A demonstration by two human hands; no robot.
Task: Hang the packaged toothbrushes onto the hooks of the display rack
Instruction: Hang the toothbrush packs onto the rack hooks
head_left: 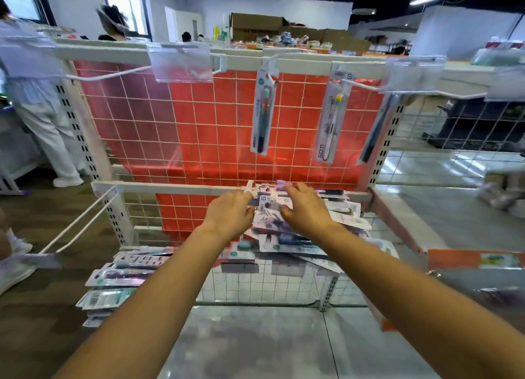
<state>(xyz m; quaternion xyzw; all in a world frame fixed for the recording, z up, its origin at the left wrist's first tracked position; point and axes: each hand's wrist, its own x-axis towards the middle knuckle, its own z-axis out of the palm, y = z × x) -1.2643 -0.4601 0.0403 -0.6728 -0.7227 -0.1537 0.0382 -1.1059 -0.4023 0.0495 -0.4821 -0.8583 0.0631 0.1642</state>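
1. Reaching into the toothbrush pile (295, 231) at 6 o'clock below the red rack (199, 117), we have both hands on the packs.
2. Left hand (230, 215): fingers curled onto a pack's edge; a true pinch we cannot tell.
3. Right hand (305, 205): fingers spread, pressing on top.
4. Two packs (262, 114) (332, 117) hang from hooks at 1 o'clock.

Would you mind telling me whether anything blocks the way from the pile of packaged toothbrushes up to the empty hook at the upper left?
Nothing visible does. Both hands, left hand and right hand, rest on the pile; open space lies up to the empty hook, with only its clear tag holder at the tip.
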